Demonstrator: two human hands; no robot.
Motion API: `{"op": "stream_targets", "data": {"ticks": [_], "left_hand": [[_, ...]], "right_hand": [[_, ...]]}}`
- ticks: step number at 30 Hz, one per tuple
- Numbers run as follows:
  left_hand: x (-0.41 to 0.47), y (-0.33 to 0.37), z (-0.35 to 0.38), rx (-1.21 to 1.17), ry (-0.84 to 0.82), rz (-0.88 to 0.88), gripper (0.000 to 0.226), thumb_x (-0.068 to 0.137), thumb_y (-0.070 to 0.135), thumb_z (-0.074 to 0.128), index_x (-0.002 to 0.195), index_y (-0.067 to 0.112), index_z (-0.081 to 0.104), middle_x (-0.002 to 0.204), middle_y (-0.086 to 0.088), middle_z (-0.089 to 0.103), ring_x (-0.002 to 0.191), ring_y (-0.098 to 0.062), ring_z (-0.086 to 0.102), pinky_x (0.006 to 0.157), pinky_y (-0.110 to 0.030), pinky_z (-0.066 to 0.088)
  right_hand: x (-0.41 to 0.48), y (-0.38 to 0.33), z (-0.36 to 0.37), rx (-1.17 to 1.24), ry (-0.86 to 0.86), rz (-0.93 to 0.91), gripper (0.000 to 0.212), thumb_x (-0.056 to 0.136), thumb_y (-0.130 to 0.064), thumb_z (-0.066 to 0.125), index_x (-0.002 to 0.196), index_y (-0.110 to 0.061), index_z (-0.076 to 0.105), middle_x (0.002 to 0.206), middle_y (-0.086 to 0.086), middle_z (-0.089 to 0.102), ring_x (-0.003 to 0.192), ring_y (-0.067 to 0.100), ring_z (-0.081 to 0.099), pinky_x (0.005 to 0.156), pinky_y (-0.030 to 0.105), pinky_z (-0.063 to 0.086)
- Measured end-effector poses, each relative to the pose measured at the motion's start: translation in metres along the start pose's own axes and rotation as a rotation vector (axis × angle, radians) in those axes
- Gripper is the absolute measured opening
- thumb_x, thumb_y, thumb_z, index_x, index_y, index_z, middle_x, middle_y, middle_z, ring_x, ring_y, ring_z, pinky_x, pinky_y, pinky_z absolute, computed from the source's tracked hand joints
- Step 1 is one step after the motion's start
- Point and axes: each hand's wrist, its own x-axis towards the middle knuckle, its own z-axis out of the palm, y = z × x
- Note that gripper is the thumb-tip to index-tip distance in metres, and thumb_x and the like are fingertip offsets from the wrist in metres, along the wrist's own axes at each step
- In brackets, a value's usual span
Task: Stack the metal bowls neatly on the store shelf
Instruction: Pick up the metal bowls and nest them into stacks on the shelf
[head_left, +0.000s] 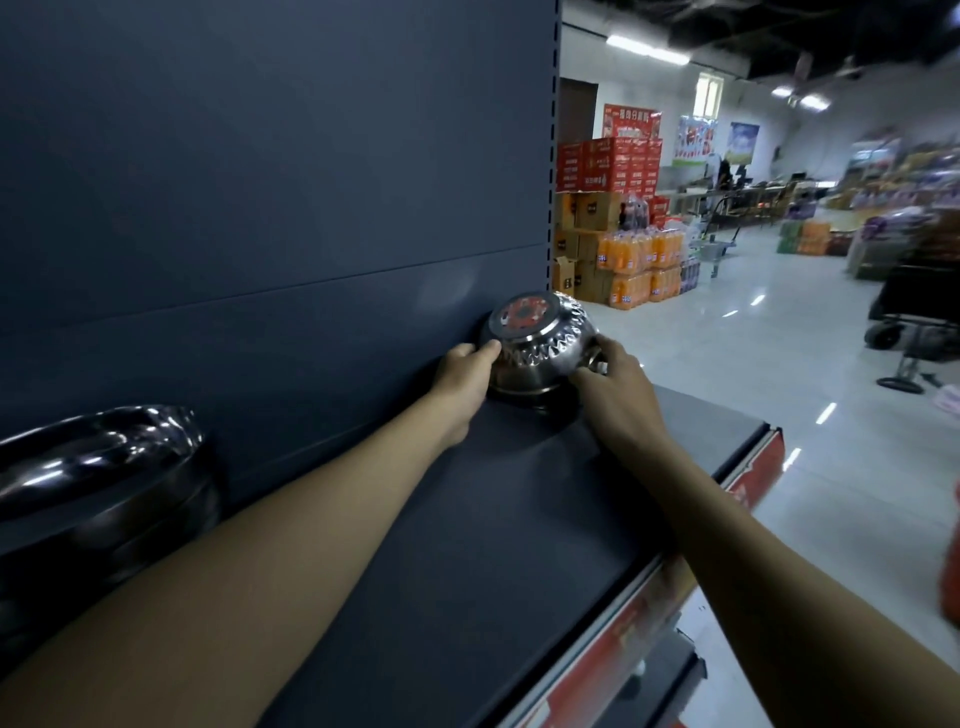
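Right of centre, the left hand (465, 374) and right hand (618, 387) grip an inverted metal bowl (540, 338) on the shelf (493, 519), perhaps atop another. Seated crooked, it could slide off the nearby end.

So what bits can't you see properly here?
Head view:
Sides of the upturned patterned bowl: covered by the left hand and right hand gripping it.
Red sticker writing: too small.
Big bowls at left: cut off by the edge.
Goods far right: blurred.
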Motion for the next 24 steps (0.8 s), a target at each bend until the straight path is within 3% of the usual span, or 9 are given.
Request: {"op": "stream_targets", "data": {"ticks": [2,4,6,8,10,12,14,18,24], "left_hand": [[-0.001,-0.001,0.000,-0.017,0.006,-0.003,0.020,0.098,0.038,0.052,0.099,0.019,0.061,0.116,-0.008,0.067,0.111,-0.027,0.061,0.103,-0.042,0.047],[-0.005,0.000,0.000,-0.045,0.015,0.004,0.030,0.097,0.037,0.054,0.115,0.014,0.061,0.118,-0.007,0.067,0.111,-0.024,0.061,0.103,-0.042,0.047],[-0.014,0.004,-0.003,-0.056,0.027,0.020,0.039,0.096,0.039,0.056,0.126,0.014,0.058,0.120,-0.005,0.066,0.113,-0.023,0.061,0.104,-0.042,0.046],[-0.028,0.009,-0.010,-0.060,0.041,0.051,0.043,0.095,0.040,0.058,0.131,0.015,0.055,0.124,-0.004,0.064,0.115,-0.022,0.059,0.106,-0.043,0.045],[-0.048,0.017,-0.018,-0.089,0.073,0.092,0.042,0.096,0.036,0.059,0.131,0.015,0.055,0.123,-0.002,0.064,0.115,-0.019,0.058,0.106,-0.042,0.046],[-0.075,0.026,-0.027,-0.135,0.113,0.131,0.037,0.095,0.031,0.061,0.128,0.015,0.057,0.119,-0.001,0.065,0.112,-0.017,0.060,0.104,-0.039,0.047],[-0.104,0.033,-0.037,-0.166,0.131,0.160,0.033,0.094,0.028,0.064,0.124,0.016,0.058,0.116,0.001,0.066,0.110,-0.014,0.061,0.102,-0.035,0.049],[-0.168,0.037,-0.056,-0.181,0.140,0.249,0.024,0.091,0.021,0.069,0.110,0.027,0.057,0.107,0.006,0.067,0.104,-0.010,0.063,0.090,-0.026,0.050],[-0.257,0.033,-0.090,-0.189,0.097,0.323,0.035,0.089,0.020,0.071,0.118,0.027,0.053,0.112,0.009,0.065,0.101,0.000,0.064,0.087,-0.021,0.054]], "right_hand": [[-0.003,0.000,-0.001,-0.002,-0.008,-0.011,0.046,0.091,-0.008,0.053,0.137,-0.012,0.054,0.121,0.005,0.062,0.098,0.016,0.054,0.081,0.026,0.040],[-0.006,-0.003,-0.004,0.005,-0.023,-0.013,0.046,0.093,-0.009,0.051,0.138,-0.014,0.053,0.125,0.007,0.063,0.099,0.018,0.055,0.082,0.029,0.044],[-0.011,-0.010,-0.008,0.023,-0.025,-0.011,0.048,0.094,-0.011,0.051,0.141,-0.017,0.050,0.124,0.004,0.061,0.101,0.017,0.054,0.076,0.023,0.046],[-0.018,-0.019,-0.014,0.038,-0.018,-0.027,0.048,0.096,-0.015,0.052,0.143,-0.019,0.047,0.121,-0.001,0.057,0.097,0.014,0.053,0.065,0.013,0.038],[-0.030,-0.031,-0.019,0.073,-0.014,-0.048,0.046,0.097,-0.022,0.055,0.143,-0.018,0.046,0.119,-0.004,0.055,0.088,0.007,0.054,0.063,0.012,0.036],[-0.047,-0.046,-0.024,0.116,0.001,-0.063,0.047,0.097,-0.031,0.058,0.141,-0.018,0.047,0.117,-0.007,0.052,0.087,0.003,0.055,0.069,0.016,0.039],[-0.066,-0.058,-0.027,0.147,0.025,-0.063,0.049,0.095,-0.040,0.062,0.137,-0.018,0.049,0.116,-0.009,0.053,0.099,0.009,0.055,0.079,0.024,0.042],[-0.109,-0.078,-0.032,0.238,0.051,-0.038,0.042,0.089,-0.047,0.068,0.118,-0.024,0.047,0.108,-0.009,0.055,0.090,0.001,0.055,0.071,0.021,0.044],[-0.176,-0.099,-0.038,0.379,-0.014,-0.009,0.057,0.084,-0.037,0.076,0.129,-0.021,0.045,0.117,-0.007,0.057,0.102,0.008,0.061,0.091,0.035,0.054]]}}
